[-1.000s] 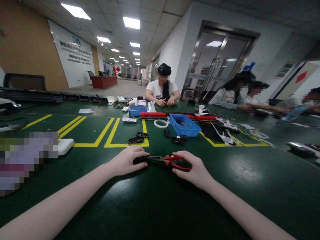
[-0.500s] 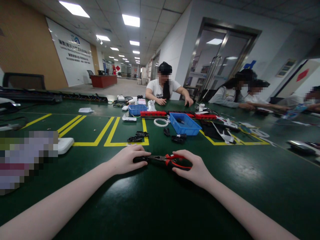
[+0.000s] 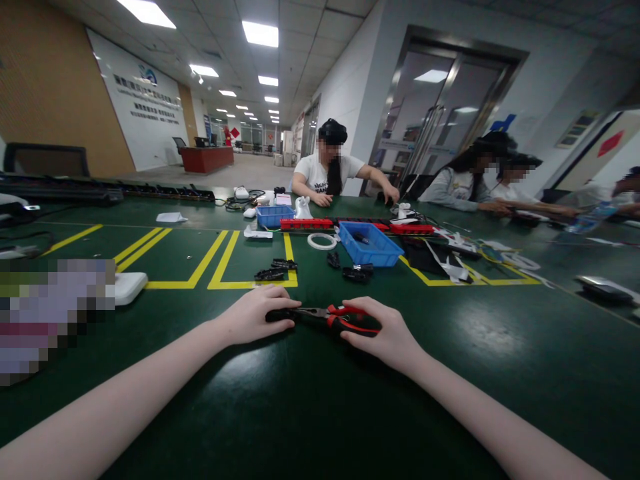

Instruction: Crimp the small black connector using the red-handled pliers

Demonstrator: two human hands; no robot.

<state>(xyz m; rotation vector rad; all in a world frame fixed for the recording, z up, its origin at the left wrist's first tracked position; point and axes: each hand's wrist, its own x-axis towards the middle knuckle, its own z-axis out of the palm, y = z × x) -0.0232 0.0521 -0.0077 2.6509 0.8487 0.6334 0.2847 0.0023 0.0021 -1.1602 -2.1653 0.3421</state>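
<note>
My left hand (image 3: 260, 315) grips a small black part (image 3: 281, 315) between thumb and fingers, low over the green table (image 3: 310, 413). My right hand (image 3: 387, 333) is closed round the red and black handles of the long-nose pliers (image 3: 336, 315). The pliers point left, and their jaw tips meet the black part at my left fingertips. Whether the jaws grip it cannot be made out. Just beyond my hands lie several black pieces (image 3: 271, 274), a black clip (image 3: 357, 272) and a smaller black piece (image 3: 333, 259).
Beyond are a blue bin (image 3: 370, 245), a smaller blue tray (image 3: 275, 215), a white ring (image 3: 323, 241), red strips (image 3: 306, 224) and a white box (image 3: 131, 289) at left. A person (image 3: 327, 170) sits opposite; other people sit at the right.
The right hand and pliers have shifted slightly left, and the handles look closer together. The left hand keeps its hold. The person opposite has moved an outstretched hand a little to the right.
</note>
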